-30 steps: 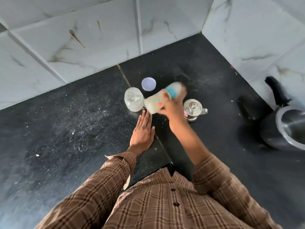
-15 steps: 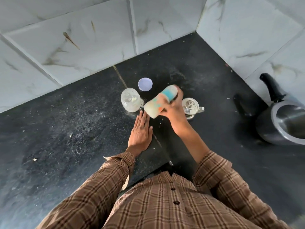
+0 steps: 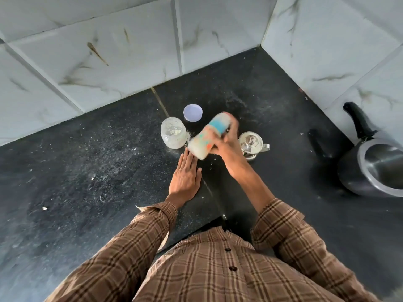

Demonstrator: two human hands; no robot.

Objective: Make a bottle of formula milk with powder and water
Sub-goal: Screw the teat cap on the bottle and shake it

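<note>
A baby bottle (image 3: 207,137) full of pale milky liquid, with a blue band and coloured prints, lies tilted above the counter, blurred by motion. My right hand (image 3: 226,141) is shut around its upper half. My left hand (image 3: 185,179) rests flat on the black counter (image 3: 87,171) just below the bottle's base, fingers together and holding nothing. An open clear jar of white powder (image 3: 173,132) stands left of the bottle. Its white lid (image 3: 192,112) lies behind it. A small steel lidded jug (image 3: 251,144) stands right of my right hand.
A dark pressure cooker (image 3: 375,168) with a black handle sits at the right edge. Marble-tiled walls (image 3: 130,51) close the counter at the back and right. White powder is spilled around the jar.
The bottle in my right hand has shifted slightly while staying tilted and blurred. My left hand has stayed flat on the counter.
</note>
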